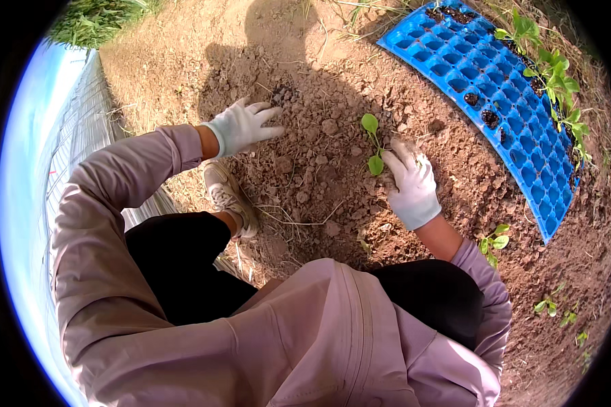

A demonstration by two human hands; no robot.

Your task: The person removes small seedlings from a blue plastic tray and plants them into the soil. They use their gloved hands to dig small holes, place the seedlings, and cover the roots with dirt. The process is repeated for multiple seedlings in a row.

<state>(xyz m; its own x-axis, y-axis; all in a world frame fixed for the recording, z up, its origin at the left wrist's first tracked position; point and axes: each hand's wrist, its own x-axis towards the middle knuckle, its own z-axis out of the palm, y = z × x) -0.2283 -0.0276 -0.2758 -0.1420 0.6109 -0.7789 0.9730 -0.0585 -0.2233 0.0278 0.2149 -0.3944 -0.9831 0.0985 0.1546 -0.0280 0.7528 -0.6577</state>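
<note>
My left hand (247, 126), in a white knit glove, hovers over or rests lightly on the soil with its fingers spread and nothing in them. A green seedling (373, 144) with two broad leaves stands in the loose brown soil (310, 168) before me. Right beside it, my gloved right hand (412, 183) reaches down to the ground, its soil-stained fingers close to the stem. Its fingertips are partly hidden, so whether they pinch the stem or only press the soil is unclear. Dark crumbs of potting mix (285, 94) lie just beyond my left fingers.
A blue plastic seedling tray (468, 79) lies at the upper right, a few cells filled with dark plugs, leafy seedlings (557, 76) along its far edge. More seedlings (495, 243) stand in a row at lower right. My shoe (229, 196) and plastic sheeting (89, 102) are at left.
</note>
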